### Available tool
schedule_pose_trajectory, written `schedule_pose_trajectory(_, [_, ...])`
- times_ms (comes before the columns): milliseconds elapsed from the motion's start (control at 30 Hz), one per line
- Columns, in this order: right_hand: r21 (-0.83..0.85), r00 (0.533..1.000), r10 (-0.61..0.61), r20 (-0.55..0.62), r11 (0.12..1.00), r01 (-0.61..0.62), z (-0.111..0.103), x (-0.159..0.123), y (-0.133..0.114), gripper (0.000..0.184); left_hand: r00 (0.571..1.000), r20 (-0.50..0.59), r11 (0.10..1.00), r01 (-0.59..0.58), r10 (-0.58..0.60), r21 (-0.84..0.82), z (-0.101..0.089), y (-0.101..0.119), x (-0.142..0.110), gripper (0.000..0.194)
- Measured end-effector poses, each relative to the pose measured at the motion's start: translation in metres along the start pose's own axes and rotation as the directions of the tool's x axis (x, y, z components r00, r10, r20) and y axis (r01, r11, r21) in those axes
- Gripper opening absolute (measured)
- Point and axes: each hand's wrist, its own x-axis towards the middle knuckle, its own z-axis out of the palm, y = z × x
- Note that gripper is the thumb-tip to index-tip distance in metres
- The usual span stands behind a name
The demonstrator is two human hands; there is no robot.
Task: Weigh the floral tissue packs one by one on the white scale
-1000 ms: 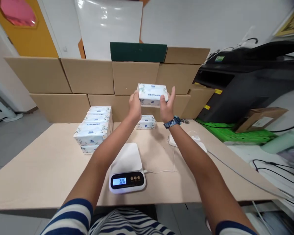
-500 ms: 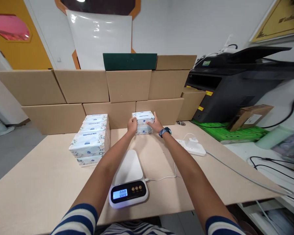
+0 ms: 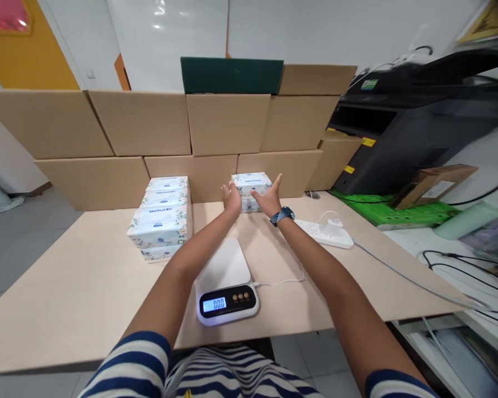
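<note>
- Stacking looks like the step in hand: a tissue pack [image 3: 252,183] sits on top of a second pack [image 3: 249,205] at the far side of the worktop [image 3: 78,287], just in front of the wall of cardboard boxes [image 3: 228,124].
- Left hand [image 3: 231,197] is at the stack's left end, fingers spread and loose; its grip is open, and whether the palm touches the wrapper I cannot tell.
- Right hand [image 3: 269,200], with a wristwatch [image 3: 281,214] on that wrist, is at the front right of the stack, fingers splayed upward, grip open, holding nothing.
- My judgement is that the top pack is set down and squared on the lower one, so this placement is about complete.
- Kitchen scale [image 3: 226,282] lies near the person, between the forearms, its plate bare and its display reading zero.
- Larger pile of tissue packs [image 3: 161,218] stands to the left, well apart from the two-pack stack.
- Next move, as I judge it, calls for fetching a pack from that left pile and laying it flat on the scale plate, centred, with both hands clear for the reading.
- Power strip [image 3: 326,233] and its cable lie right of the arms.
</note>
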Motion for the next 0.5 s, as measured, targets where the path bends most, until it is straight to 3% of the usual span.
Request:
schedule_pose_trajectory(67, [0.013, 0.999, -0.049, 0.013, 0.999, 0.049, 0.001, -0.025, -0.010, 0.137, 0.998, 0.050, 0.999, 0.021, -0.023, 0.037, -0.019, 0.005, -0.042, 0.065])
schedule_pose_trajectory(167, [0.101, 0.991, -0.103, 0.091, 0.991, 0.094, 0.000, -0.073, -0.020, 0.127, 0.969, 0.246, 0.997, -0.008, -0.010, 0.072, -0.078, 0.004, -0.134, 0.070])
schedule_pose_trajectory(200, [0.150, 0.986, -0.088, 0.144, 0.987, 0.066, -0.001, -0.090, -0.022, 0.125, 0.937, 0.349, 0.995, -0.054, 0.021, 0.085, -0.102, 0.003, -0.169, 0.072])
schedule_pose_trajectory(233, [0.202, 0.975, -0.045, 0.217, 0.979, 0.000, -0.001, -0.107, -0.023, 0.124, 0.848, 0.511, 0.962, -0.241, 0.142, 0.132, -0.126, 0.002, -0.201, 0.076])
schedule_pose_trajectory(267, [0.246, 0.954, 0.023, 0.300, 0.964, -0.101, -0.001, -0.122, -0.024, 0.122, 0.745, 0.602, 0.879, -0.455, 0.289, 0.141, -0.150, 0.001, -0.229, 0.076])
schedule_pose_trajectory(300, [0.277, 0.918, 0.101, 0.384, 0.935, -0.219, 0.000, -0.135, -0.025, 0.118, 0.677, 0.597, 0.776, -0.616, 0.430, 0.139, -0.173, 0.000, -0.252, 0.074])
schedule_pose_trajectory(333, [0.293, 0.872, 0.176, 0.456, 0.896, -0.334, 0.002, -0.146, -0.025, 0.112, 0.638, 0.568, 0.676, -0.714, 0.520, 0.183, -0.194, 0.001, -0.266, 0.073])
schedule_pose_trajectory(367, [0.296, 0.827, 0.237, 0.509, 0.854, -0.427, 0.005, -0.155, -0.026, 0.105, 0.628, 0.506, 0.597, -0.762, 0.591, 0.250, -0.215, 0.001, -0.272, 0.071])
schedule_pose_trajectory(433, [0.299, 0.786, 0.306, 0.537, 0.802, -0.517, 0.014, -0.162, -0.026, 0.095, 0.687, 0.297, 0.565, -0.720, 0.664, 0.403, -0.253, 0.004, -0.260, 0.070])
schedule_pose_trajectory(500, [0.324, 0.815, 0.327, 0.478, 0.797, -0.510, 0.027, -0.159, -0.027, 0.092, 0.774, 0.006, 0.682, -0.562, 0.633, 0.469, -0.285, 0.005, -0.227, 0.074])
